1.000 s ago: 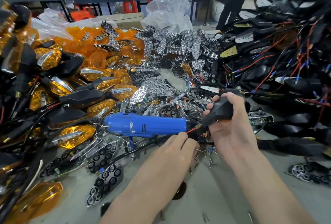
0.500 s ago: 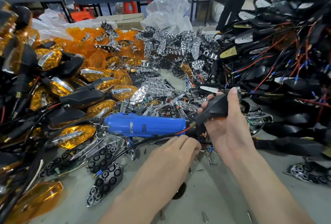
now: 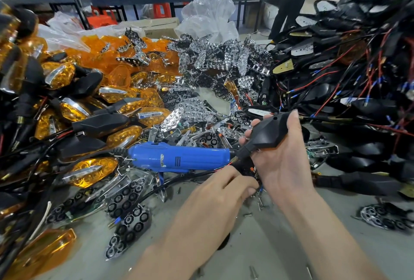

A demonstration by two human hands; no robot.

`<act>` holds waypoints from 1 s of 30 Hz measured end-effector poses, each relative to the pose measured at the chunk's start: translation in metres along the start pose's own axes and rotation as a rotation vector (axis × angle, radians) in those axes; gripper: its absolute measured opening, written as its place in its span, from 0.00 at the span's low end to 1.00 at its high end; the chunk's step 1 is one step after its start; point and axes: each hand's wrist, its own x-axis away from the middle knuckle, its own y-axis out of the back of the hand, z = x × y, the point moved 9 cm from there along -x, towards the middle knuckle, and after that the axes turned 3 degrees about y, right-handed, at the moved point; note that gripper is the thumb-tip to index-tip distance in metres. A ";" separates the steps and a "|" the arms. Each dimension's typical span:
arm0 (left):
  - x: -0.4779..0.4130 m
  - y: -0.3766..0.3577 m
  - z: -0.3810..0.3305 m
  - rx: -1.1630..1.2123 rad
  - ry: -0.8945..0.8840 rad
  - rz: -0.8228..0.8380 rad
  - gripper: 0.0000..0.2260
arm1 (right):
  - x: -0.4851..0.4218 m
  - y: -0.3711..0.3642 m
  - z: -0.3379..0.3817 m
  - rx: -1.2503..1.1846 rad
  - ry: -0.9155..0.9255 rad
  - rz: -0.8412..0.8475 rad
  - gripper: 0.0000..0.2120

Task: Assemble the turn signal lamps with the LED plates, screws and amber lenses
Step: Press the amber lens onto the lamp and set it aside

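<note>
While our right hand point(image 3: 284, 167) has its fingers wrapped tight round a black turn signal housing point(image 3: 266, 132), thumb laid along its far edge, our left hand point(image 3: 219, 199) is curled knuckles-up over the loose screws point(image 3: 259, 203) on the grey table point(image 3: 257, 246). We honestly can't tell if it's pinching one. The housing is matte, angular plastic tapering to a thin stalk just above the left fingertips. Just left of those fingers lies the blue electric screwdriver point(image 3: 179, 156), smooth and glossy. Beyond the fingers sit heaps of shiny chrome LED plates point(image 3: 201, 60) and faceted see-through amber lenses point(image 3: 121, 73).
</note>
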 end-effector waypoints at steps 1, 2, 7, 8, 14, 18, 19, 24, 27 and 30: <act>0.000 0.005 -0.002 0.006 -0.012 -0.040 0.08 | 0.002 -0.003 -0.001 0.004 -0.006 0.014 0.21; -0.001 0.010 -0.003 0.014 -0.017 -0.081 0.08 | 0.004 -0.006 -0.002 0.011 -0.003 0.031 0.21; -0.006 0.043 0.011 0.177 0.097 -0.324 0.10 | 0.019 -0.024 -0.009 0.081 0.060 0.135 0.19; -0.006 0.049 0.016 0.223 0.144 -0.366 0.09 | 0.021 -0.026 -0.010 0.108 0.066 0.146 0.19; -0.002 0.060 0.034 0.358 0.318 -0.427 0.06 | 0.029 -0.031 -0.015 0.376 0.110 0.189 0.16; -0.004 0.062 0.036 0.302 0.317 -0.416 0.05 | 0.035 -0.037 -0.013 0.499 0.158 0.244 0.23; -0.004 0.062 0.037 0.293 0.313 -0.417 0.05 | 0.037 -0.039 -0.014 0.518 0.160 0.259 0.26; -0.006 0.062 0.038 0.337 0.300 -0.407 0.09 | 0.039 -0.038 -0.021 0.569 0.148 0.285 0.28; -0.005 0.058 0.042 0.471 0.352 -0.396 0.14 | 0.040 -0.038 -0.023 0.592 0.168 0.283 0.26; -0.004 0.058 0.045 0.543 0.373 -0.409 0.17 | 0.041 -0.038 -0.024 0.644 0.199 0.286 0.25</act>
